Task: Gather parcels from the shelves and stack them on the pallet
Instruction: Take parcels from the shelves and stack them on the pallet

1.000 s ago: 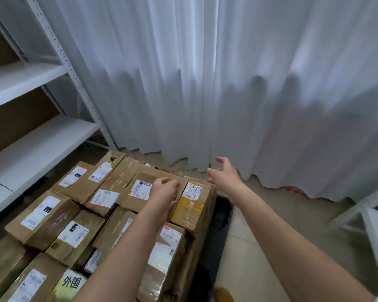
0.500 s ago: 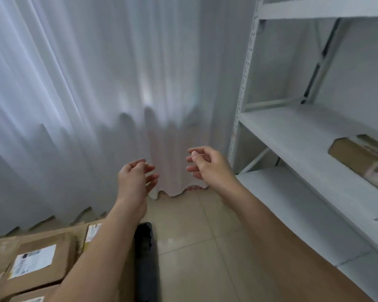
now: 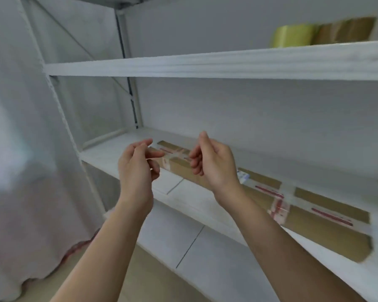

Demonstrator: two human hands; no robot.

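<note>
A white metal shelf unit [image 3: 183,66] fills the view. On its middle board lies a brown cardboard parcel [image 3: 179,165] with clear tape and red print, partly hidden behind my hands. A second, longer taped parcel [image 3: 314,214] lies to its right. My left hand [image 3: 138,164] and my right hand [image 3: 212,162] are both raised in front of the first parcel, fingers loosely curled, holding nothing. Neither hand touches a parcel. The pallet is out of view.
On the top board at the right sit a yellow-green wrapped parcel [image 3: 292,35] and a brown box [image 3: 347,30]. A white curtain [image 3: 15,149] hangs at the left down to the tiled floor [image 3: 109,286]. A lower board [image 3: 205,247] runs below.
The view has swung right from the stacked parcels, past the curtain, to the shelf unit. Both hands came off the stack and rose toward the shelf's middle board.
</note>
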